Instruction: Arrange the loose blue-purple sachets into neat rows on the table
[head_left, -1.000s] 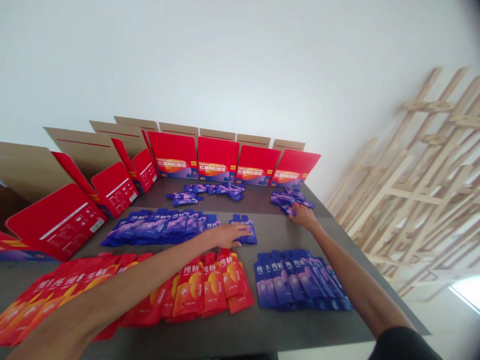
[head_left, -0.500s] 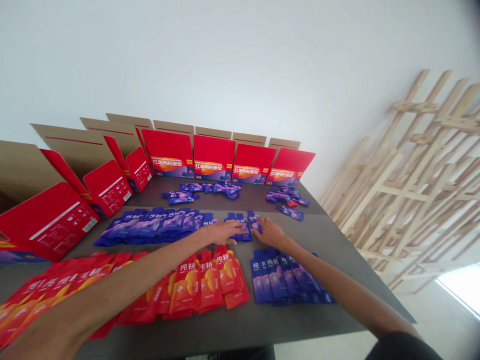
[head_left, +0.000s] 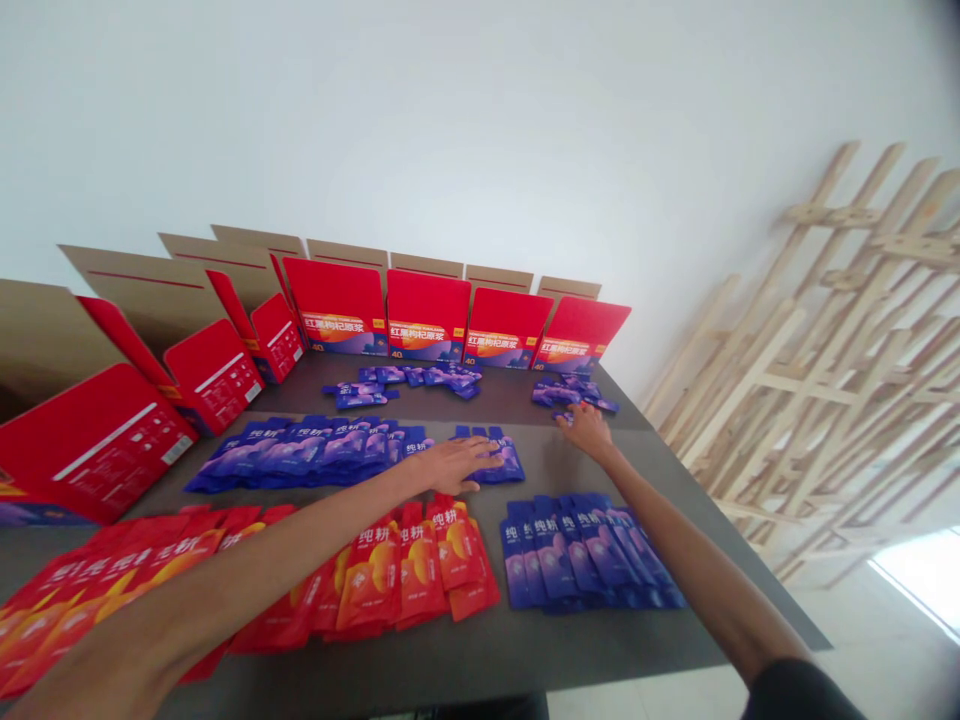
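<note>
My left hand (head_left: 457,464) lies flat, fingers stretched out, over a short row of purple drink pouches (head_left: 510,460) in the middle of the table. Farther right, my right hand (head_left: 586,430) has its fingers bent over a single purple pouch (head_left: 562,416), most of which it hides. This pouch lies at the near edge of a loose heap of purple pouches (head_left: 570,387). Below my right forearm is a fanned stack of purple pouches (head_left: 570,550). Red pouches (head_left: 375,570) lie in overlapping rows beneath my left forearm.
Open red cartons (head_left: 427,310) line the table's back, and more cartons (head_left: 217,370) stand along the left. A purple row (head_left: 300,450) and a loose purple pile (head_left: 420,376) lie before them. Wooden racks (head_left: 825,380) lean on the wall beyond the grey table's (head_left: 720,560) right edge.
My right hand has moved away from the short purple row, up and right to the single pouch by the heap. The row's right-hand pouch now lies closer against the others. My left hand has barely moved.
</note>
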